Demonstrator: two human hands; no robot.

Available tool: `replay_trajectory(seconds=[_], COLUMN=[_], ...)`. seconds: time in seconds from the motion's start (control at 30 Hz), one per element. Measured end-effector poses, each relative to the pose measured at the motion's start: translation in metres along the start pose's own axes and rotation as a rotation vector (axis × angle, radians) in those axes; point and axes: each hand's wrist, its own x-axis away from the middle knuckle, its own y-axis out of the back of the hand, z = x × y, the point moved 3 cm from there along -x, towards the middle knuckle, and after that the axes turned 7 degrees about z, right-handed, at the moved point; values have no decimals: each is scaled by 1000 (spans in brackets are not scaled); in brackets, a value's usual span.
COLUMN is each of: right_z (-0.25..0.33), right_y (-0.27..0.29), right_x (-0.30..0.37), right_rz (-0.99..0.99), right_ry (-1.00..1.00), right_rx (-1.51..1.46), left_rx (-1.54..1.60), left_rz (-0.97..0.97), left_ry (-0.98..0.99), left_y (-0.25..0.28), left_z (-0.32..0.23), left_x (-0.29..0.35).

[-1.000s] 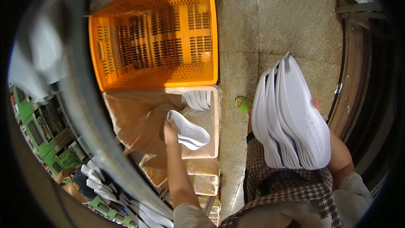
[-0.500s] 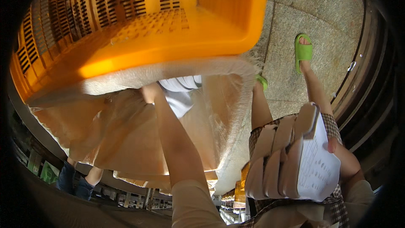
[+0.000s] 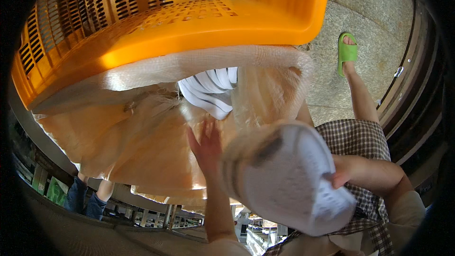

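Note:
My right hand [image 3: 340,176] grips a stack of pale shoe soles [image 3: 284,180], held in front of my checked clothing. The stack is smeared by motion, and most of my right fingers are hidden behind it. My left hand [image 3: 206,149] is empty, its fingers spread, just below the opening of a large beige woven sack [image 3: 147,147]. Inside that opening, several white shoe soles [image 3: 211,90] lie nested in curved rows, just beyond my left fingertips. The sack's rolled rim runs along the near side of an orange plastic crate [image 3: 213,33].
The crate has slotted walls and fills the upper left. Stone-like flooring [image 3: 365,23] lies at the upper right, where my foot in a green slipper [image 3: 348,53] stands. Another person's legs in blue jeans [image 3: 87,199] show at the lower left, beyond the sack.
My left hand has come out of the sack and back toward me, leaving the white soles inside. My right hand has swung the sole stack left, toward the sack, and turned it.

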Motion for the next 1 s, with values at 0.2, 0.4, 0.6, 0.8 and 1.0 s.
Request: replay_trajectory(seconds=[0.2,0.4,0.6,0.8,1.0], right_z=[-7,-23,45,51,41], right_y=[-36,-45,-21,20,26], right_x=[-82,-139,-78,-72,-68], right_rz=[-170,-257,-295,-197,-281], right_ry=[140,-104,766,831,850], right_rx=[991,1252,1754,2312,2463], left_rx=[-155,-632,-1396,-2024,-2283], left_rz=[-235,-304,-363,-917,-709], left_ry=[96,-196,-780,-925,-1019], left_y=[16,-25,-7,18,14], left_z=[25,-38,-113,-113,-127], left_x=[136,153,-5,-112,-96])
